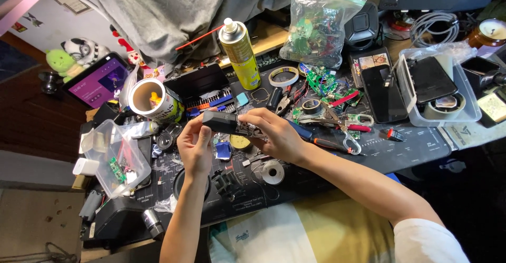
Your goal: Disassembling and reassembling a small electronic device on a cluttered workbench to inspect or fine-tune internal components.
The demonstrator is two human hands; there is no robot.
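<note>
Holding a small black box-shaped device (227,122) above the dark work mat (411,147), left hand (196,148) clamped on its left end, right hand (275,134) closed over its right end. Long axis roughly level, running left to right, right end hidden under fingers; exposed parts there too small to make out. Behind, upright yellow spray can (240,55) with white cap and red straw. Beside it, clear zip bag (319,23) of green circuit boards. Leftward, white cylindrical canister (154,101), open mouth facing camera.
</note>
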